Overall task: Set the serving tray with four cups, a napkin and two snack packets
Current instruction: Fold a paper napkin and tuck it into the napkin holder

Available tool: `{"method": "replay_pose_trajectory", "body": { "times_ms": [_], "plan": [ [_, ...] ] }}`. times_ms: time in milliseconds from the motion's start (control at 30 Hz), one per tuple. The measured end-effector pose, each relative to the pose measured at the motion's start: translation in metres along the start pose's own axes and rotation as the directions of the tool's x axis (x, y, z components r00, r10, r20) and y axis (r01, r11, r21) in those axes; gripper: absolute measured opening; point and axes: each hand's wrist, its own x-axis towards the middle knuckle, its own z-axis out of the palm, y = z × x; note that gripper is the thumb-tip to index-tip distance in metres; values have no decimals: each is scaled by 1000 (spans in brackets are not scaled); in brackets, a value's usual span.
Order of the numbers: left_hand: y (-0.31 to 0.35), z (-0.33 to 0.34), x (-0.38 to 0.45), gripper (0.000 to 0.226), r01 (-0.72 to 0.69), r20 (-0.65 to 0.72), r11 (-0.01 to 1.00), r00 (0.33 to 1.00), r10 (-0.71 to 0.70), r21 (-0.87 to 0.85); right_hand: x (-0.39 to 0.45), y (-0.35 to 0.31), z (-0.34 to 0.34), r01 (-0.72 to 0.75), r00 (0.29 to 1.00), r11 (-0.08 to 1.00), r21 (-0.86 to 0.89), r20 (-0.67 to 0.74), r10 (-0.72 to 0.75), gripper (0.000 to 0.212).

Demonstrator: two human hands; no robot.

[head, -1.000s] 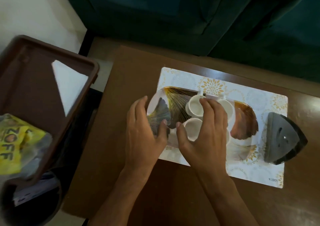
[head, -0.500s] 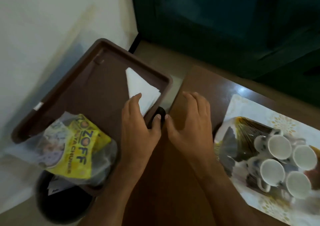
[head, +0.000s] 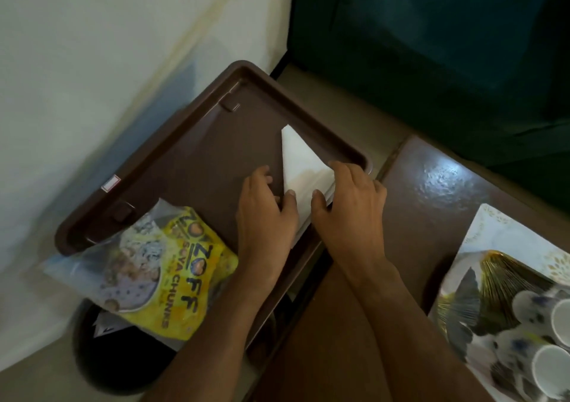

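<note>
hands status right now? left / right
Left hand: fingers on the folded white paper napkin in the brown plastic tray; grip unclear.
Right hand: fingers curled over the napkin's right edge; grip unclear.

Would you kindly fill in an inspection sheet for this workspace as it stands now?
Surface: brown table, patterned placemat at right.
Job's things: white napkin in brown tray; yellow snack packet on tray's near end; cups on decorated serving tray.
Clutter: dark bin below.
Hands: left hand and right hand both touching the napkin.
Cables: nothing seen.
Surroundings: pale wall, dark green sofa.
</note>
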Motion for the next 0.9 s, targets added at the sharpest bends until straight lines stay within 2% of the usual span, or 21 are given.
{"method": "replay_pose_trajectory", "body": {
  "times_ms": [133,233,300,367,633,900],
  "plan": [
    [4,6,8,51,63,39,996,997,-60,-67,1,0,3,-8,1000,1000,-8,-9,8,51],
    [7,9,11,43,161,85,970,985,-147,-183,3,2,3,-1,1000,1000,-8,-8,1,49],
    [10,13,12,30,210,128,947,975,-183,-242,5,3,4,3,1000,1000,-7,-6,-3,48],
    [12,16,12,14,200,146,948,975,-168,-246,5,5,4,0,1000,1000,21,1,0,48],
    [11,-7,-2,14,92,115,923,992,-52,-374,-3,14,-7,-36,995,946,323,-74,63,61],
    [20,-23,-29,28,136,233,825,972,-5,-549,-27,20,-31,41,979,841,540,-188,73,40]
  ]
}}
